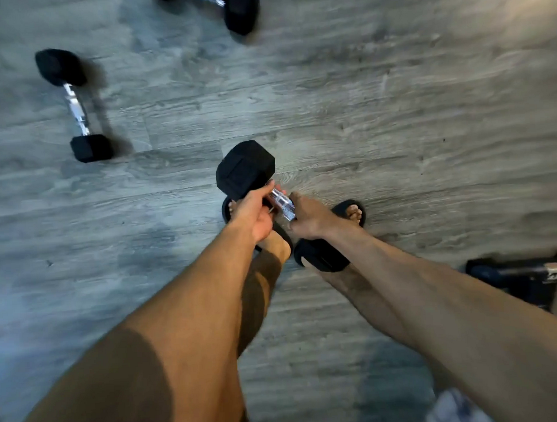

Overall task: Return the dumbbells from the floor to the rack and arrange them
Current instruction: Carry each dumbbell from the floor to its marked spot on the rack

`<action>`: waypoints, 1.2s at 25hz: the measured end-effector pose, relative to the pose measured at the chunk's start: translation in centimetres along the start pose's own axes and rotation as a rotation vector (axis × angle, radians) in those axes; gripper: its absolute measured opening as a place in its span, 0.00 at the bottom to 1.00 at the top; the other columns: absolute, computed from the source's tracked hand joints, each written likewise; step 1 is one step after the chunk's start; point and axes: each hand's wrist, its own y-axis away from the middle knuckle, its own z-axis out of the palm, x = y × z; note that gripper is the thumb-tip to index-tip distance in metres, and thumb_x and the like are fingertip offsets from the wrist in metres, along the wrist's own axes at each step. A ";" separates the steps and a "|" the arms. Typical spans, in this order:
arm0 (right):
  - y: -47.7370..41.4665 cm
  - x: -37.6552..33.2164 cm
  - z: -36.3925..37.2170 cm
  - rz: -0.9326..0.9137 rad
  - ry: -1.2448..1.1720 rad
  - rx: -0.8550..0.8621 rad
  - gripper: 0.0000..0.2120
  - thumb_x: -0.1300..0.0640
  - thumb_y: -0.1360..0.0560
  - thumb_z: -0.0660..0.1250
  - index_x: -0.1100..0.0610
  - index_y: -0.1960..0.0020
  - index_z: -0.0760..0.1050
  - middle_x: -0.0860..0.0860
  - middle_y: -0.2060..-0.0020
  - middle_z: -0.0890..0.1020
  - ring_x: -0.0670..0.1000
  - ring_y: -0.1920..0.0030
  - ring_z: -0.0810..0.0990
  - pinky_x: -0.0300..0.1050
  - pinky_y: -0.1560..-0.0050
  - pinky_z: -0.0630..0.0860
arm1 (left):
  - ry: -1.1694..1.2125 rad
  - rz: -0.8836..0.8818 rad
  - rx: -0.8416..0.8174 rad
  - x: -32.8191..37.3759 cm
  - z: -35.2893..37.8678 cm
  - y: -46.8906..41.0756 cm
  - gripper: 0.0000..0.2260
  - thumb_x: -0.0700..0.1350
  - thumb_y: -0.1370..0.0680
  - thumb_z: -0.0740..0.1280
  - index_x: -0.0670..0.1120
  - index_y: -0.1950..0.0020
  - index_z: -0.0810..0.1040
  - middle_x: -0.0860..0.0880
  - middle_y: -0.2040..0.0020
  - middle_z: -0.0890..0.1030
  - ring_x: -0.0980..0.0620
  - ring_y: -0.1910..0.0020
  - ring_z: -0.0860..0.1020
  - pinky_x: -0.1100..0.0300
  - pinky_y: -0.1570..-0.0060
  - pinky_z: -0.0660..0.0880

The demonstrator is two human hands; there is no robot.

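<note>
A black hex dumbbell [245,169] with a chrome handle is held above the grey wood floor at the centre of the view. My left hand [253,213] grips the upper part of its handle and my right hand [307,217] grips the lower part. Its near head [320,257] shows under my right wrist. A second dumbbell [74,105] lies on the floor at the upper left. A third dumbbell [233,5] lies at the top edge, partly cut off. No rack can be made out for certain.
My feet in black sandals [353,210] stand right under the held dumbbell. A dark object with a white label [525,275] sits on the floor at the right edge; it is blurred. Grey plank floor [426,108] fills the right half.
</note>
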 end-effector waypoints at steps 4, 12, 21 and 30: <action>11.2 -7.2 -2.3 -0.092 0.148 -0.032 0.15 0.59 0.29 0.65 0.56 0.43 0.70 0.57 0.52 0.80 0.59 0.49 0.80 0.46 0.56 0.71 | 0.214 -0.004 0.022 1.3 -2.7 12.5 0.02 0.40 0.22 0.66 0.41 0.54 0.77 0.46 0.59 0.79 0.49 0.59 0.78 0.55 0.47 0.76; 28.5 -21.5 -5.7 -0.227 0.402 -0.040 0.17 0.58 0.27 0.65 0.61 0.40 0.70 0.62 0.47 0.80 0.61 0.48 0.79 0.45 0.58 0.68 | 0.510 0.121 -0.059 4.1 -7.2 31.9 0.05 0.40 0.21 0.66 0.40 0.57 0.76 0.45 0.60 0.78 0.48 0.60 0.77 0.51 0.42 0.76; 33.8 -29.8 -5.6 -0.339 0.766 -0.192 0.21 0.46 0.37 0.66 0.55 0.48 0.73 0.58 0.51 0.82 0.59 0.50 0.81 0.50 0.52 0.78 | 0.774 0.191 -0.082 3.2 -11.8 40.0 0.08 0.42 0.21 0.65 0.39 0.57 0.77 0.43 0.58 0.79 0.47 0.58 0.78 0.54 0.56 0.78; 32.9 -36.0 0.3 -0.561 1.304 -0.456 0.16 0.56 0.28 0.65 0.59 0.42 0.70 0.60 0.47 0.80 0.61 0.47 0.79 0.50 0.51 0.75 | 1.380 0.305 0.051 -1.6 -15.8 42.2 0.07 0.41 0.20 0.63 0.43 0.57 0.76 0.49 0.70 0.82 0.52 0.59 0.78 0.60 0.66 0.79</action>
